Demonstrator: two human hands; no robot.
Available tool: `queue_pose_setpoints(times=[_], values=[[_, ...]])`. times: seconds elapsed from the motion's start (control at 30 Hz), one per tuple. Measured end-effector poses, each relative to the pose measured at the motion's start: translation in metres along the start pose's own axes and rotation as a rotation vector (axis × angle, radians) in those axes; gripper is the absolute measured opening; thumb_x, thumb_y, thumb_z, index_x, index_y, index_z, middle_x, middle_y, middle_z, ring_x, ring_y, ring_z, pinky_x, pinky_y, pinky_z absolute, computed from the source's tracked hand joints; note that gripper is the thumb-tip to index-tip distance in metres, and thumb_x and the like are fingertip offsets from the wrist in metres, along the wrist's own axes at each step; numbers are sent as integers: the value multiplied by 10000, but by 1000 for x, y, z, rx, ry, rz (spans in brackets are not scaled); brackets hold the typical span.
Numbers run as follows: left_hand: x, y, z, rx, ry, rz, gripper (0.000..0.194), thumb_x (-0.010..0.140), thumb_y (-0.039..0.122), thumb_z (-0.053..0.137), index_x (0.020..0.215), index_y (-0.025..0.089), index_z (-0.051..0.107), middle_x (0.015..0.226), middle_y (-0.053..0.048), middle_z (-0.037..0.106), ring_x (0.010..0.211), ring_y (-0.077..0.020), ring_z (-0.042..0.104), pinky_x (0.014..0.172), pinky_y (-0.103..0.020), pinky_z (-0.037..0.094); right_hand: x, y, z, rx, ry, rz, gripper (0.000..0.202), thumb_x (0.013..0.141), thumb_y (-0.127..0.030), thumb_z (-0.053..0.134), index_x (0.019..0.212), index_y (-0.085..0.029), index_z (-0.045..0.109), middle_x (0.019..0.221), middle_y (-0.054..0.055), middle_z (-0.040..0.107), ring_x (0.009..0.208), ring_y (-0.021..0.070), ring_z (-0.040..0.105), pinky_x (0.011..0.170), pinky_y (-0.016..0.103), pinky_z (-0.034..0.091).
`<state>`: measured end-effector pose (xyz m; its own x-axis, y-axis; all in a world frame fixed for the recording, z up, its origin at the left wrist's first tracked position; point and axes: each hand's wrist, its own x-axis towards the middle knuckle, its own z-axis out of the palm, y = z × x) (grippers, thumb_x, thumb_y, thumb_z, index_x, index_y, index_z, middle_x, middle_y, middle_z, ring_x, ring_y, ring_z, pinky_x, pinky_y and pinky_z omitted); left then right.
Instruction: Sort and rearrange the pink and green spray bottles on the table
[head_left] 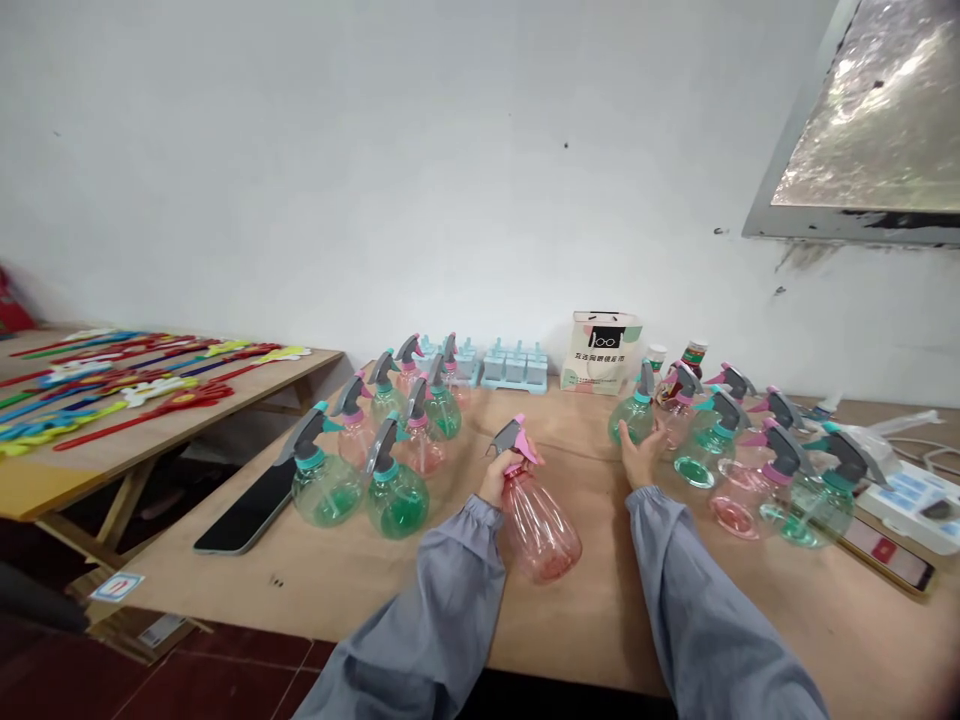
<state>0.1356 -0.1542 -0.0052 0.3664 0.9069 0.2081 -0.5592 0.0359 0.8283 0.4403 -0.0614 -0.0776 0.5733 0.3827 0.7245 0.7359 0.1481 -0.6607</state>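
Observation:
My left hand [498, 476] is wrapped round the neck of a pink spray bottle [544, 530], which leans with its grey and pink nozzle toward the upper left, over the middle of the table. Farther right, my right hand [642, 450] is closed against the side of a green spray bottle [634, 415] near the back of the right group. Several pink and green bottles, one of them green [399, 500], stand to the left. More stand to the right, among them a pink one [739, 495] and a green one [819, 505].
A dark phone [251, 505] lies at the table's left side, another phone [889, 545] at the right. Light blue moulds [514, 368], a paper bag [600, 355] and sauce bottles [694, 357] stand along the wall. Colourful hand-shaped sticks [180, 400] cover a neighbouring table [45, 495].

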Motion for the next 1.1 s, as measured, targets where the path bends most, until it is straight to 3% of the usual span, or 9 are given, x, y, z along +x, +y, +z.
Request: queue_pose_setpoints(times=[0.17,0.33,0.5,0.67,0.77,0.83,0.9,1.0,1.1], values=[[-5,2,9,110,-96,-4,281,554,337,678,776,165,693,800,-62,723,769,-182,642,628,-260,462,0,-1,1,-10,-18,-26,1009,750,-852,493,1394,-89,354,1410,282,454,1337,388,426,1095,589,350],[-7,2,9,142,-1,-75,218,588,371,664,678,173,650,746,-49,709,619,-127,563,552,-241,412,0,3,2,-11,-58,-19,997,763,-839,479,1392,-78,346,1411,292,449,1332,390,435,1093,580,358],[-6,4,8,140,-108,4,282,594,351,688,808,169,703,873,-78,730,881,-201,651,758,-288,485,-1,5,3,-40,-56,19,992,772,-834,464,1377,-57,347,1381,306,463,1331,406,426,1089,594,353],[-8,6,10,162,-19,-48,223,619,386,678,706,184,642,741,-49,691,694,-158,598,614,-262,450,-15,0,-7,-38,-50,6,1019,749,-863,468,1374,-66,363,1368,291,479,1315,403,443,1092,595,352],[-9,6,12,185,-130,24,276,619,373,688,810,174,706,833,-76,720,869,-218,659,793,-323,505,-32,-7,-18,11,-45,-15,1016,731,-849,525,1381,-83,372,1367,279,483,1301,395,461,1080,586,373],[-9,6,12,185,-141,93,309,616,363,693,855,171,724,896,-84,723,956,-238,665,912,-350,491,-45,-12,-26,41,-52,-20,985,726,-822,566,1374,-101,389,1351,258,493,1284,381,475,1066,569,396],[-8,4,11,170,-89,75,266,618,373,692,799,178,708,849,-73,710,863,-217,665,858,-345,505,-57,-18,-32,76,-83,-31,942,729,-784,603,1366,-119,402,1335,233,501,1263,359,491,1060,549,412],[-8,4,9,155,-45,0,220,617,395,689,698,194,654,726,-50,683,629,-162,587,650,-312,488,-70,-24,-40,132,-137,-49,911,733,-734,645,1374,-139,389,1335,211,499,1238,331,513,1064,535,418],[-9,10,12,197,-89,94,219,613,371,702,746,199,676,802,-62,715,731,-196,634,728,-337,506,-76,-28,-45,164,-168,-48,907,731,-718,661,1374,-146,375,1335,209,492,1221,321,526,1054,530,429]])
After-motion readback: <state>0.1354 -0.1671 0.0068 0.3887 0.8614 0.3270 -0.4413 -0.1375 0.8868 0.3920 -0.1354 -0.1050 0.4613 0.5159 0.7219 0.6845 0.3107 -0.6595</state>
